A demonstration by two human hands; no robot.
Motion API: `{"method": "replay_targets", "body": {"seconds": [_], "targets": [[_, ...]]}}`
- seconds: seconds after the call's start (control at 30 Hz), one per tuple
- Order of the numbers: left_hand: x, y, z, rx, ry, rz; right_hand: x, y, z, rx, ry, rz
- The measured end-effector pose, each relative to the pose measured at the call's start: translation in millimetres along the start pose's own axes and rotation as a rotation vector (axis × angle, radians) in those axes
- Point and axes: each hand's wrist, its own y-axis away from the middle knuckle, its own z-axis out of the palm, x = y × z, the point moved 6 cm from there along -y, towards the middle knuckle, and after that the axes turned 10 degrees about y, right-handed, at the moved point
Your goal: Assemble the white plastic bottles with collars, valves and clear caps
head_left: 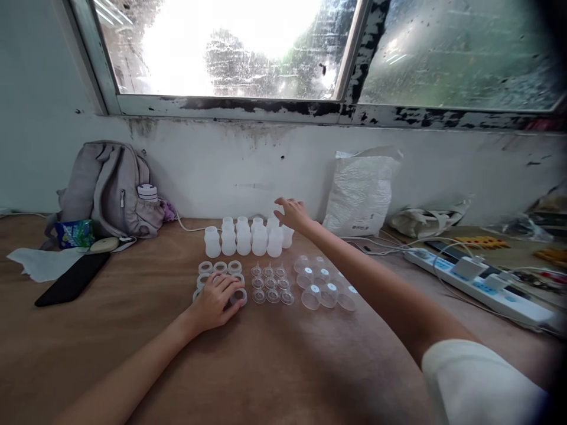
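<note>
My left hand [217, 298] rests palm down over a group of translucent rings [220, 267], fingers spread, partly covering them. Above the back row of frosted bottles [243, 237], my right hand [290, 213] reaches out with fingers apart, near the bottles at the right end; it holds nothing visible. The bottles stand upright in rows. Small clear nipples [271, 283] lie in rows right of the rings. Beyond them, clear domed caps [328, 296] stand in rows, some partly behind my right forearm.
At the left are a grey backpack [106, 189], a black phone [73, 280] and a white tissue [44, 264]. A white plastic bag [363, 193] leans on the wall. At the right lies a power strip [482, 289] with plugs and cables.
</note>
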Motion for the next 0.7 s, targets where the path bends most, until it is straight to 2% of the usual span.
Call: {"method": "replay_targets", "body": {"seconds": [0.07, 0.13, 0.27, 0.37, 0.47, 0.53, 0.63, 0.7], "targets": [[-1, 0, -1.1, 0.022, -0.005, -0.004, 3, -16, 19, -0.132, 0.007, 0.049], [-1, 1, -3.7, 0.057, -0.007, -0.002, 2, -23, 31, -0.178, 0.001, 0.074], [1, 1, -9.3, 0.092, 0.015, 0.007, -4, -22, 39, -0.158, -0.026, 0.092], [4, 0, -12.1, 0.087, 0.055, 0.033, -3, -21, 32, -0.122, -0.044, 0.116], [8, 0, -12.3, 0.07, 0.088, 0.061, 10, -21, 5, -0.022, -0.108, 0.161], [10, 1, -12.6, 0.08, 0.097, 0.071, 22, -16, -28, 0.144, -0.227, 0.189], [11, -1, -16.9, 0.152, 0.103, 0.043, 35, 11, -82, 0.438, -0.4, 0.2], [13, -10, -25.3, 0.235, 0.114, -0.003, 36, 38, -107, 0.547, -0.461, 0.211]]}}
